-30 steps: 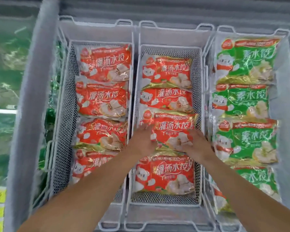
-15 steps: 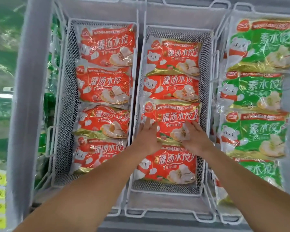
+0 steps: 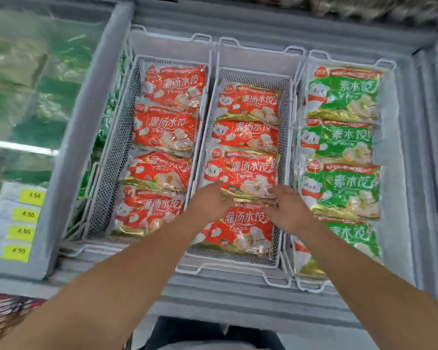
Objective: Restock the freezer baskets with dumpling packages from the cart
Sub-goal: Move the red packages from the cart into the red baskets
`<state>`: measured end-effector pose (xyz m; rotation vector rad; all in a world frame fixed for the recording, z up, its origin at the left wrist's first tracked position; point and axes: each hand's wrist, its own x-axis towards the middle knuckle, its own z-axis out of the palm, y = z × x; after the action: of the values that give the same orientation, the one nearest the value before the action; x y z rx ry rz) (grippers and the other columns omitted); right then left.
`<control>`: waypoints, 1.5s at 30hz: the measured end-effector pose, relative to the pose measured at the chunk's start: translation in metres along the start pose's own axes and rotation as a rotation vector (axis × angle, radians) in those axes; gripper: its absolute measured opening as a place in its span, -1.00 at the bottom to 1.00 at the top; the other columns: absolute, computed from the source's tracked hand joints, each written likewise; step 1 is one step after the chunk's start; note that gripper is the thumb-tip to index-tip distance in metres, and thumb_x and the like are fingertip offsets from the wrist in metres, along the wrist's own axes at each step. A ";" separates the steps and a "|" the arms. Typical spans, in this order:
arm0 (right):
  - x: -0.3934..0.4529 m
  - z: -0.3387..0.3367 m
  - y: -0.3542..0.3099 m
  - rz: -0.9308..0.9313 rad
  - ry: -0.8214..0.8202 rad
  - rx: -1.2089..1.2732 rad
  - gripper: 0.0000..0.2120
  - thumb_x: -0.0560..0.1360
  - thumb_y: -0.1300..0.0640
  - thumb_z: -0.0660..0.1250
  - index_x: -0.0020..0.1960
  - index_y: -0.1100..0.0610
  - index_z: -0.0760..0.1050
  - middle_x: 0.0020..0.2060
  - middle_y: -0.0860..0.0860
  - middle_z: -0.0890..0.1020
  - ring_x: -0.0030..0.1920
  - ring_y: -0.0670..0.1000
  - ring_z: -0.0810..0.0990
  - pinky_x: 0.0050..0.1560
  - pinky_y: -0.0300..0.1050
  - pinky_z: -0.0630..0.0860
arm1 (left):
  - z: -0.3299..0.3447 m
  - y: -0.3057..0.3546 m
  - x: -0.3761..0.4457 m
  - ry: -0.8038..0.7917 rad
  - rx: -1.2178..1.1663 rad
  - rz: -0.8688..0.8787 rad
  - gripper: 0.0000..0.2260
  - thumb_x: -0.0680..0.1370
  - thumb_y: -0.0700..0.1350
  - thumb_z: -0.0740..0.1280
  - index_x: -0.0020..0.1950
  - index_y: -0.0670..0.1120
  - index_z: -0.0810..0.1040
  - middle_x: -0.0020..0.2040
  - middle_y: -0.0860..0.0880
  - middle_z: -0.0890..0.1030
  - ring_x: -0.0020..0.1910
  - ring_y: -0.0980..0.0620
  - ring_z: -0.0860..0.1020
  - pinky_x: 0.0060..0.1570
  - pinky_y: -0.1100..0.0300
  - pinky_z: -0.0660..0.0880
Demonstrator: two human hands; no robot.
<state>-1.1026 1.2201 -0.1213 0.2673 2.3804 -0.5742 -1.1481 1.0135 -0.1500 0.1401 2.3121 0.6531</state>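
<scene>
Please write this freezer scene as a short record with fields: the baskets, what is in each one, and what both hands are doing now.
left basket: four red dumpling packages in a row
middle basket: four red dumpling packages
right basket: green dumpling packages, four in view
left hand: at near edge of third red package in the middle basket
right hand: at the same package's near right corner
grip: unclear, fingers blurred
price tags: yellow, on the freezer's left edge
</scene>
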 end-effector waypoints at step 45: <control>-0.378 0.403 -0.239 -0.697 -0.164 -0.418 -0.49 0.54 0.06 0.31 0.46 0.14 0.36 0.42 0.11 0.38 0.35 0.11 0.45 0.31 -0.07 0.38 | 0.207 -0.347 -0.609 0.699 -0.663 -0.614 -0.48 0.58 0.06 0.34 0.50 -0.07 0.37 0.38 -0.05 0.52 0.26 -0.10 0.54 0.21 0.13 0.47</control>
<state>-0.6696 0.8049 -0.0701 -0.7872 2.3269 -0.3595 -0.5321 0.6292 -0.0723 -1.2179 2.3977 1.2090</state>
